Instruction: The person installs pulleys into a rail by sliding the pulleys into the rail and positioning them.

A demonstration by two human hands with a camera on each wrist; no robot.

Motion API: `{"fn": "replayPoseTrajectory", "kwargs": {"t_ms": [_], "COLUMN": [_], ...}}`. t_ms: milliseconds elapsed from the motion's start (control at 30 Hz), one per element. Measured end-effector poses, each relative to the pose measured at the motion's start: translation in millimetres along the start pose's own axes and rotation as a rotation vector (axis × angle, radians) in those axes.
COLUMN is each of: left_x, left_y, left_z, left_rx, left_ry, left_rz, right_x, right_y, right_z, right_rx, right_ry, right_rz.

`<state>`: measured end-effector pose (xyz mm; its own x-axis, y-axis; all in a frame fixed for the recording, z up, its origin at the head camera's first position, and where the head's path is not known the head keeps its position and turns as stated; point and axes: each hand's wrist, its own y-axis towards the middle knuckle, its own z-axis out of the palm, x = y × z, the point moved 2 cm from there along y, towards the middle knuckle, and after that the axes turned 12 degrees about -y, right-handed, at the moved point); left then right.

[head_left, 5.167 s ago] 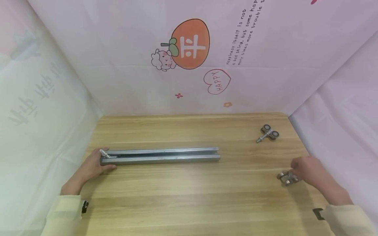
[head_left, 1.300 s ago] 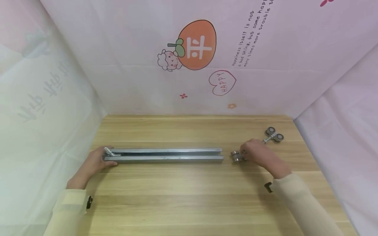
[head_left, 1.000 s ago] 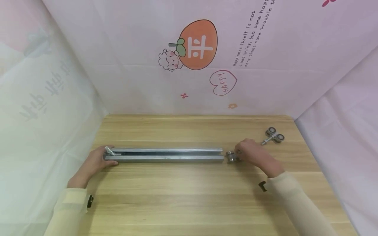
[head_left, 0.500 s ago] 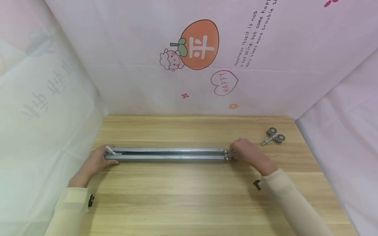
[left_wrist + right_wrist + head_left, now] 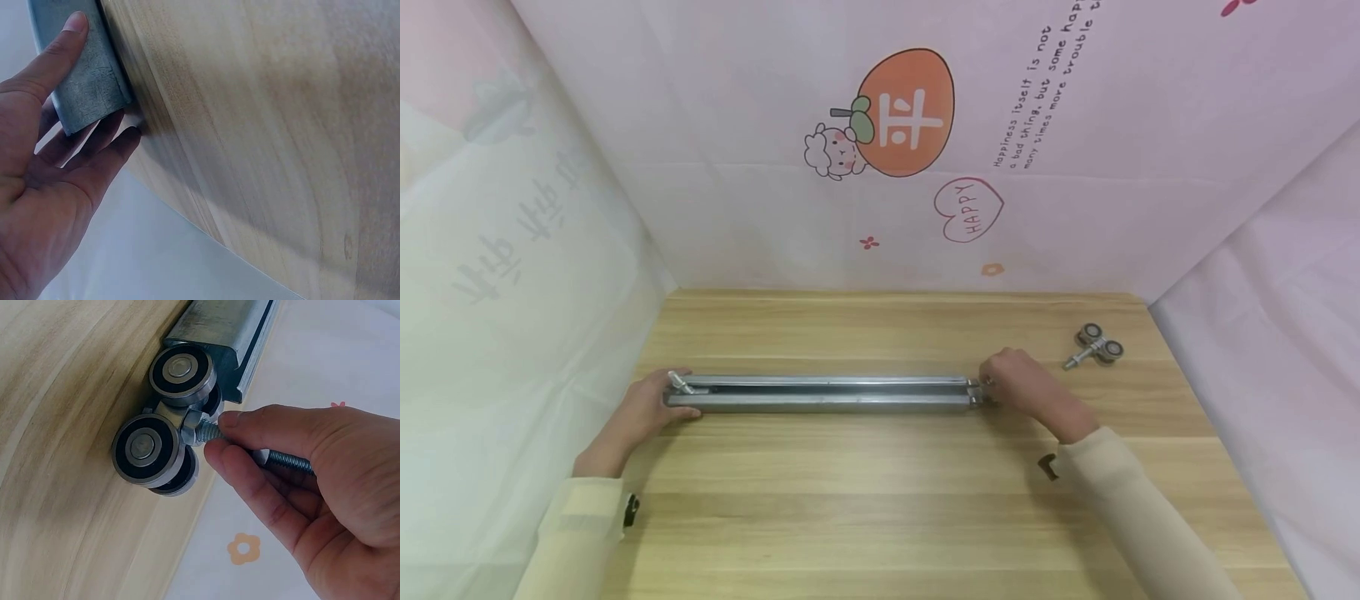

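A second ago the roller (image 5: 164, 412) stood apart from the rail (image 5: 820, 403); now its leading wheels meet the rail's open end, right of the frame's centre. The right hand (image 5: 1022, 387) pinches its bolt (image 5: 207, 430) between thumb and fingers. At left, the left hand (image 5: 636, 414) clamps the rail — another bolt (image 5: 681, 382) pokes from its channel. A second roller (image 5: 1097, 343) lies at right. Upper-right cloth (image 5: 775, 233) lettering reads "Happiness itself is not a bad thing" — below, "HAPPY".

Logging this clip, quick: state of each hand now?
Left hand: holding the metal rail by one end.
Right hand: pinching the bolt of a roller trolley.
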<state>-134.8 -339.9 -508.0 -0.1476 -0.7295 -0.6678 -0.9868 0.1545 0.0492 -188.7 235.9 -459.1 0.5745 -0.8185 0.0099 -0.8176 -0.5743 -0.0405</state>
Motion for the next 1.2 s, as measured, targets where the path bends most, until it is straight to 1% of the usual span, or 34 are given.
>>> {"fn": "replayPoseTrajectory", "kwargs": {"t_ms": [367, 767, 1000, 1200], "left_x": [2.1, 1.0, 1.0, 0.2], "left_y": [-2.1, -4.6, -3.7, -3.9], "left_z": [-0.8, 0.0, 1.5, 1.7], "left_rx": [-0.010, -0.024, -0.021, -0.023], "left_ry": [-0.002, -0.006, -0.009, -0.002], "left_rz": [0.006, -0.001, 0.006, 0.009], "right_x": [3.7, 3.4, 5.5, 9.1], "right_y": [-2.5, -2.2, -1.7, 0.8], "right_z": [-0.8, 2.2, 3.1, 2.6], "right_rx": [0.021, -0.002, -0.042, -0.040], "right_ry": [0.069, 0.081, 0.089, 0.107], "right_rz": [0.016, -0.001, -0.025, -0.039]}}
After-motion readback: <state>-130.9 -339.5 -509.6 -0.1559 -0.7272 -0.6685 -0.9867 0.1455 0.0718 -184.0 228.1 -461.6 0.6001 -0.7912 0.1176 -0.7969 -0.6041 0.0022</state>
